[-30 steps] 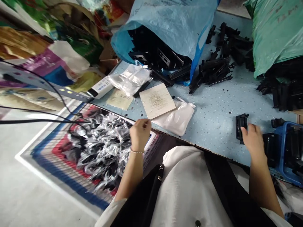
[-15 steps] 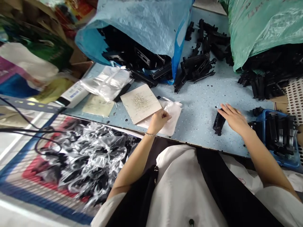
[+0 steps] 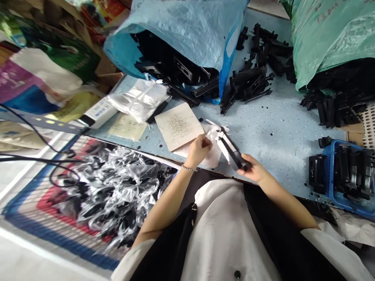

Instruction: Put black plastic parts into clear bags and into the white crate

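Observation:
My right hand is closed round a long black plastic part and holds it slanted over the stack of clear plastic bags near the table's front edge. My left hand is closed in a pinch on the top of that bag stack, just left of the part. A beige card with a small heap of tiny metal pieces lies right behind my left hand.
A blue sack and a green sack full of black parts stand at the back, with loose black parts between them. A blue basket of parts sits at the right. Bagged parts fill a crate at the lower left.
My right hand picked the black part up from the table at the right and carried it left to the bag stack. My left hand stayed pinched on the bags.

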Tool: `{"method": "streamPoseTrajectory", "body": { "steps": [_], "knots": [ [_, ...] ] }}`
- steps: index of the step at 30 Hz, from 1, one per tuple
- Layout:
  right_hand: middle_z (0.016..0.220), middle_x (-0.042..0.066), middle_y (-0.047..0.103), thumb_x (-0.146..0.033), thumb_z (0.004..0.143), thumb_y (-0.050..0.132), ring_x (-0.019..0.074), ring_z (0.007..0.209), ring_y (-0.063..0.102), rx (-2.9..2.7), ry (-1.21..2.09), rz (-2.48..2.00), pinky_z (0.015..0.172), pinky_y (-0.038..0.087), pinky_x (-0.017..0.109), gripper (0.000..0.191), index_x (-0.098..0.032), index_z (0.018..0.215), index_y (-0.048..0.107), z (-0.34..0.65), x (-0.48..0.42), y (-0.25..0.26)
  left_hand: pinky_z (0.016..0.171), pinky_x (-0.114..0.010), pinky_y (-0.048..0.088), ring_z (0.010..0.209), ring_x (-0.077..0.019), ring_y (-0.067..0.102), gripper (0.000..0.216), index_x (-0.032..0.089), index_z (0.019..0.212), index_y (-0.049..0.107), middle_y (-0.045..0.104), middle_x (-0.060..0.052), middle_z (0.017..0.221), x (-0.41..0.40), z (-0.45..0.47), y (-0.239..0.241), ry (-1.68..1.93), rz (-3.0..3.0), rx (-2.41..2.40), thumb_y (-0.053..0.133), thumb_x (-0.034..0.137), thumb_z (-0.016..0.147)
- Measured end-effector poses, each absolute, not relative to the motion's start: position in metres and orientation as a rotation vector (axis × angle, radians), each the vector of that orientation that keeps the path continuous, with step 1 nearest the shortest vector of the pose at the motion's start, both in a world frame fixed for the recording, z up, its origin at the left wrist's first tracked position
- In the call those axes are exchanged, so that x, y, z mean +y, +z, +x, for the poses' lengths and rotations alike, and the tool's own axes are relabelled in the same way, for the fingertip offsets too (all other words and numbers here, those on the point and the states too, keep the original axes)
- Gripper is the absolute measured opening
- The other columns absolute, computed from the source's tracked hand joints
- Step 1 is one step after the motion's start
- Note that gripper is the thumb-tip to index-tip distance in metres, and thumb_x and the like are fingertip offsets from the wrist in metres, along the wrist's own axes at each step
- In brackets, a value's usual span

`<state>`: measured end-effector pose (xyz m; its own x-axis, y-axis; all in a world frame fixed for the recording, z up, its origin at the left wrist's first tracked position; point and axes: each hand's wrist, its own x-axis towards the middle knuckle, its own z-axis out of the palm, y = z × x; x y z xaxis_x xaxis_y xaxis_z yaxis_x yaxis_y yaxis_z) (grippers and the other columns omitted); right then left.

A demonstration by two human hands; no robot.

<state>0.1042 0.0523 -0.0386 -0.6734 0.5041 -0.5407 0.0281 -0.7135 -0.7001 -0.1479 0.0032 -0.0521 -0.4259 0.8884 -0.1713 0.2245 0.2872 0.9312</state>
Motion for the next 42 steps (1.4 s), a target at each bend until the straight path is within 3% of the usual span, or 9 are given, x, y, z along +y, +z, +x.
{"method": "streamPoseTrajectory", "body": {
  "steps": [4, 9, 18, 22, 25, 30, 33, 38, 42],
  "knots": [
    [0.073, 0.005, 0.072, -0.051, 0.078, 0.080, 0.0128, 0.059, 0.061, -0.610, 2.609, -1.123, 0.041, 0.043, 0.017, 0.038, -0.017, 0.089, 0.068, 0.084, 0.035, -0.049, 0.064, -0.025, 0.045, 0.066, -0.0118, 0.055, 0.021, 0.021, 0.076, 0.046, 0.060, 0.003, 0.072, -0.008, -0.160, -0.042, 1.256, 0.988, 1.904, 0.067, 0.022, 0.071],
    [0.096, 0.013, 0.076, -0.051, 0.097, 0.058, 0.0095, 0.059, 0.057, -0.375, 2.738, -0.840, 0.043, 0.047, 0.017, 0.042, -0.011, 0.101, 0.070, 0.092, 0.041, -0.038, 0.059, -0.025, 0.043, 0.063, -0.0115, 0.054, 0.023, 0.021, 0.077, 0.048, 0.059, 0.003, 0.072, -0.015, -0.170, -0.039, 1.288, 0.978, 1.939, 0.071, 0.022, 0.072],
    [0.077, 0.007, 0.070, -0.058, 0.106, 0.030, 0.0056, 0.048, 0.045, -0.130, 2.901, -0.746, 0.041, 0.045, 0.013, 0.063, -0.007, 0.104, 0.068, 0.082, 0.038, -0.030, 0.062, -0.026, 0.045, 0.066, -0.0135, 0.060, 0.014, 0.020, 0.082, 0.055, 0.064, 0.002, 0.072, -0.012, -0.168, -0.036, 1.122, 1.061, 1.914, 0.068, 0.021, 0.076],
    [0.079, 0.008, 0.069, -0.059, 0.105, 0.036, 0.0075, 0.052, 0.050, -0.067, 2.913, -0.763, 0.042, 0.047, 0.015, 0.060, -0.007, 0.109, 0.066, 0.079, 0.035, -0.032, 0.064, -0.027, 0.048, 0.065, -0.0151, 0.061, 0.009, 0.019, 0.083, 0.059, 0.064, 0.002, 0.071, -0.008, -0.167, -0.036, 0.980, 1.175, 1.975, 0.061, 0.012, 0.077],
    [0.078, 0.010, 0.068, -0.055, 0.104, 0.045, 0.0068, 0.051, 0.052, 0.061, 2.967, -0.867, 0.043, 0.049, 0.014, 0.056, -0.002, 0.106, 0.064, 0.073, 0.028, -0.050, 0.080, -0.034, 0.055, 0.083, -0.0200, 0.068, 0.025, 0.018, 0.087, 0.066, 0.072, -0.006, 0.090, -0.008, -0.168, -0.033, 0.901, 1.504, 2.058, 0.047, 0.003, 0.081],
    [0.077, 0.008, 0.068, -0.056, 0.105, 0.039, 0.0064, 0.051, 0.051, 0.045, 2.939, -0.846, 0.043, 0.049, 0.014, 0.056, -0.005, 0.107, 0.063, 0.074, 0.027, -0.059, 0.097, -0.049, 0.054, 0.104, -0.0301, 0.068, 0.040, 0.013, 0.104, 0.073, 0.071, -0.017, 0.122, -0.018, -0.168, -0.032, 0.458, 1.927, 2.170, 0.040, 0.000, 0.084],
    [0.075, 0.004, 0.066, -0.060, 0.105, 0.035, 0.0052, 0.047, 0.044, -0.021, 2.910, -0.719, 0.041, 0.047, 0.014, 0.059, -0.008, 0.105, 0.064, 0.078, 0.031, -0.044, 0.105, -0.043, 0.054, 0.117, -0.0279, 0.066, 0.051, 0.010, 0.127, 0.066, 0.066, -0.017, 0.134, -0.021, -0.167, -0.036, 0.606, 1.884, 2.120, 0.039, 0.000, 0.085],
    [0.077, 0.006, 0.066, -0.058, 0.107, 0.018, 0.0062, 0.049, 0.046, 0.140, 2.986, -0.699, 0.042, 0.049, 0.014, 0.067, -0.007, 0.112, 0.061, 0.070, 0.024, -0.039, 0.107, -0.035, 0.054, 0.125, -0.0235, 0.064, 0.058, 0.013, 0.138, 0.060, 0.061, -0.015, 0.139, -0.018, -0.174, -0.042, 0.919, 1.778, 2.033, 0.043, 0.002, 0.083],
    [0.074, 0.009, 0.066, -0.056, 0.106, 0.029, 0.0075, 0.049, 0.048, 0.356, 2.994, -0.786, 0.042, 0.049, 0.015, 0.061, -0.003, 0.117, 0.057, 0.053, 0.020, -0.060, 0.114, -0.041, 0.050, 0.132, -0.0251, 0.059, 0.061, 0.013, 0.144, 0.055, 0.058, -0.016, 0.143, -0.024, -0.164, -0.038, 0.961, 1.855, 1.971, 0.041, 0.002, 0.085]
  ]
}}
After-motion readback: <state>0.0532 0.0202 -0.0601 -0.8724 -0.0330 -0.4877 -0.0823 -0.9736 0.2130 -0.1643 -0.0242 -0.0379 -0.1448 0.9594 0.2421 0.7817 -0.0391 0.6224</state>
